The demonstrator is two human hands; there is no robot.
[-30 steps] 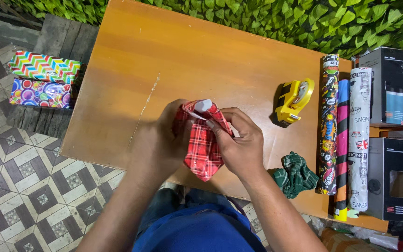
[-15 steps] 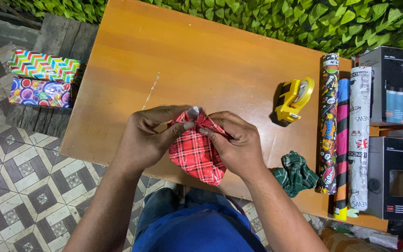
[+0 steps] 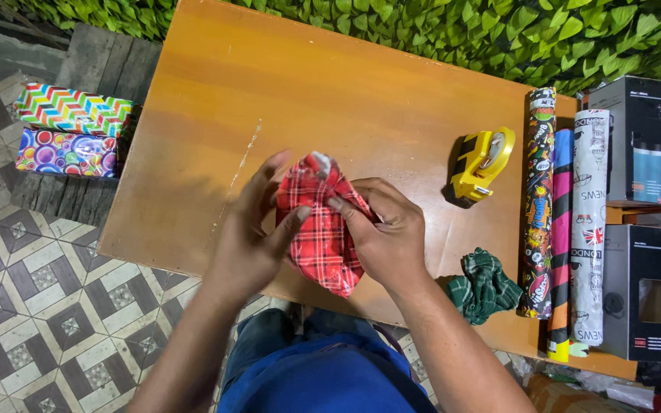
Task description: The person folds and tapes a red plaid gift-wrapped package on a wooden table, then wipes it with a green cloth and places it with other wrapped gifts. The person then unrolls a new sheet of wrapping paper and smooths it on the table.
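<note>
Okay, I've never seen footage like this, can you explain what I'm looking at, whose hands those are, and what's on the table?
This is one view from a camera worn on a person's head, looking down at their own hands. The left hand and right hand together hold a red plaid bundle over a wooden table. On the table lie a yellow tape dispenser, a green plaid cloth and three rolls of wrapping paper. Dark boxes stand at the right. Two wrapped gifts sit to the left, off the table.

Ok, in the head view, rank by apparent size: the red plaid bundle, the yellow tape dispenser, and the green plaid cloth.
1. red plaid bundle, though it sits nearer the camera
2. green plaid cloth and yellow tape dispenser look alike; unranked
</note>
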